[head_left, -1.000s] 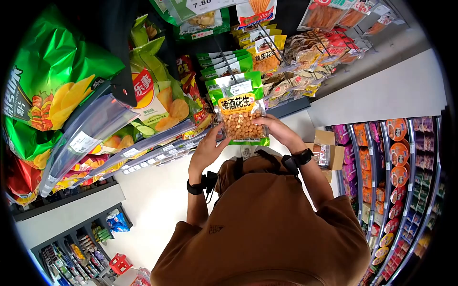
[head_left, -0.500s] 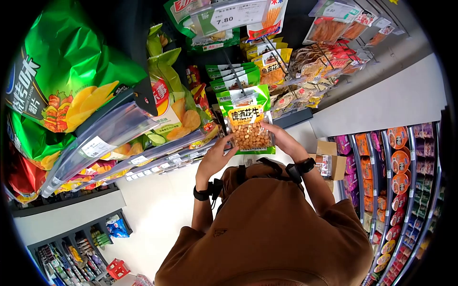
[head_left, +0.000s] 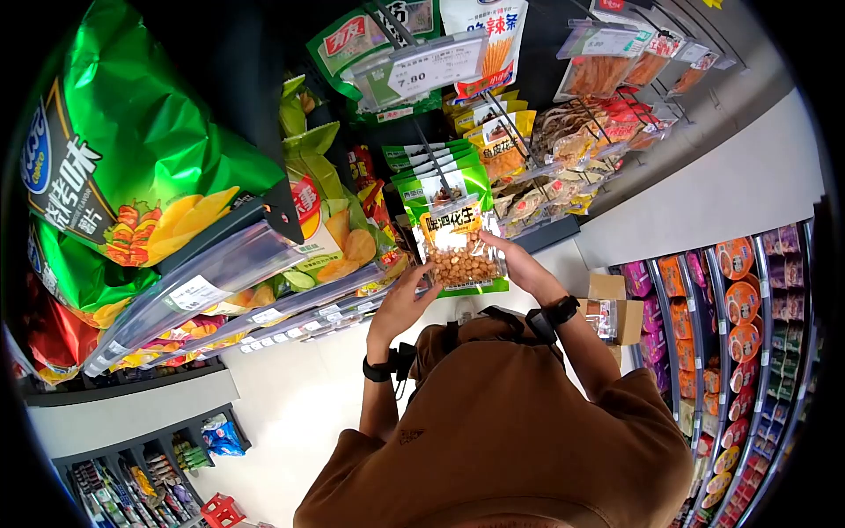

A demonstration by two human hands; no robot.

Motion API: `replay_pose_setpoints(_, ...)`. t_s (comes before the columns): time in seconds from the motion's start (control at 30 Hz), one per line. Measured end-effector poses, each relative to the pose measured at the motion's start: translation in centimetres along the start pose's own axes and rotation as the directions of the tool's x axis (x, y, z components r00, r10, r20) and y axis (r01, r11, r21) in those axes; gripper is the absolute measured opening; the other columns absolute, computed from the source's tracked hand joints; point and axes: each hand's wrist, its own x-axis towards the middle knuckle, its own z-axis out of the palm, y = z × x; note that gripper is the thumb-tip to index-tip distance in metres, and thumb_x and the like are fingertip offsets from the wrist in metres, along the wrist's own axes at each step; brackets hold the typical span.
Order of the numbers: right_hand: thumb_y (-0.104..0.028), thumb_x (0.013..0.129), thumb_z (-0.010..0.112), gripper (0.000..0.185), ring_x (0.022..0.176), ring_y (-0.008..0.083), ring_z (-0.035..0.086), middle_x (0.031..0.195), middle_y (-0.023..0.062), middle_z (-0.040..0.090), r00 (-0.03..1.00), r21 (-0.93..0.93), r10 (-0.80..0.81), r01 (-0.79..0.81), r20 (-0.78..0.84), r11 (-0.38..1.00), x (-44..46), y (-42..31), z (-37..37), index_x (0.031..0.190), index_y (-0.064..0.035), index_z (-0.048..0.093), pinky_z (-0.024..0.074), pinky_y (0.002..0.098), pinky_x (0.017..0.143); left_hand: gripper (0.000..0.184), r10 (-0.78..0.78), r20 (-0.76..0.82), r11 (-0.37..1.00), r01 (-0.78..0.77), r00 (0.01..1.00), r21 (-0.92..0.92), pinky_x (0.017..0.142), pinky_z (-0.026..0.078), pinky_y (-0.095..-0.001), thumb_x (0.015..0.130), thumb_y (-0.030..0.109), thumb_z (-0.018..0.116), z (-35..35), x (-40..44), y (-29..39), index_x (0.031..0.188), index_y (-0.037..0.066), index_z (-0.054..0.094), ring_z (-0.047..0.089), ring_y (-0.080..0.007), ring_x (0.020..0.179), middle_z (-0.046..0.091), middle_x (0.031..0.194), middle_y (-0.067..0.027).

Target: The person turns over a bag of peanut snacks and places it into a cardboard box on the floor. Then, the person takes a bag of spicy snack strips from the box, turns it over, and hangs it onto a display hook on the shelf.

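Well, the fingers of the left hand [head_left: 403, 308] are curved and a little parted, with a gap between thumb and forefinger, at the lower left edge of the beer peanut bag [head_left: 453, 239]. On the opposite edge, one digit of the right hand [head_left: 521, 267] reaches over the bag's front; its other fingers are partly hidden, so whether they pinch the bag I cannot tell. The bag is upright, its green top at a metal hook [head_left: 431, 150], peanuts showing through the clear lower part; whether it hangs on the hook is unclear. Directly behind it are more green-topped bags [head_left: 421, 158]. Beside these, toward the right, hang yellow fish-skin peanut bags [head_left: 500, 145]. Above is a price tag [head_left: 421, 74] reading 7.80. Potato chip bags [head_left: 158, 158] fill the shelf at left, and an open cardboard box [head_left: 628, 321] lies beyond the right wrist.
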Motion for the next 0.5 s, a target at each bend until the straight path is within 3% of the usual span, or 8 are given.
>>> replay_pose_setpoints(0.1, -0.042, 0.095, 0.051, 0.056, 0.116, 0.0172, 0.053, 0.13, 0.0082, 0.054, 0.999, 0.027, -0.02, 0.019, 0.033, 0.999, 0.6, -0.7, 0.2, 0.133, -0.0003, 0.047, 0.0395, 0.0308, 0.101, 0.049, 0.099, -0.04, 0.995, -0.1, 0.994, -0.017, 0.082, 0.05, -0.0336, 0.091, 0.028, 0.063, 0.2, -0.1, -0.8, 0.132, 0.007, 0.047, 0.062, -0.0247, 0.099, 0.051, 0.129, -0.0157)
replay_pose_setpoints(0.2, -0.041, 0.096, 0.05, 0.054, 0.118, 0.0171, 0.052, 0.131, 0.008, 0.053, 1.0, 0.008, -0.011, 0.011, -0.006, 1.0, 1.7, -1.2, 0.3, 0.134, -0.0022, 0.046, 0.0398, 0.0314, 0.101, 0.048, 0.101, -0.077, 0.995, -0.1, 0.992, 0.018, 0.081, 0.051, -0.0334, 0.09, 0.028, 0.063, 0.2, -0.2, -1.4, 0.131, 0.007, 0.048, 0.062, -0.0246, 0.098, 0.051, 0.129, -0.0157)
replay_pose_setpoints(0.3, -0.041, 0.096, 0.051, 0.054, 0.117, 0.0177, 0.053, 0.13, 0.0079, 0.053, 1.0, 0.059, 0.021, -0.022, 0.011, 0.998, 2.6, -1.7, 0.7, 0.133, -0.0017, 0.046, 0.0398, 0.0318, 0.102, 0.048, 0.077, -0.081, 0.994, -0.071, 0.994, 0.077, 0.081, 0.051, -0.033, 0.09, 0.029, 0.064, 0.2, -0.2, -1.9, 0.131, 0.006, 0.049, 0.062, -0.0247, 0.097, 0.052, 0.127, -0.0156)
replay_pose_setpoints(0.5, -0.026, 0.092, 0.049, 0.037, 0.108, 0.0196, 0.057, 0.118, 0.0087, 0.058, 1.0, 0.064, 0.008, -0.008, -0.002, 0.998, 3.4, -0.6, -0.3, 0.119, -0.0014, 0.05, 0.0446, 0.0351, 0.096, 0.05, -0.005, -0.091, 0.998, -0.001, 0.996, -0.064, 0.083, 0.05, -0.0337, 0.09, 0.031, 0.063, 0.1, 0.2, -3.1, 0.131, 0.006, 0.049, 0.062, -0.0249, 0.101, 0.054, 0.126, -0.0164)
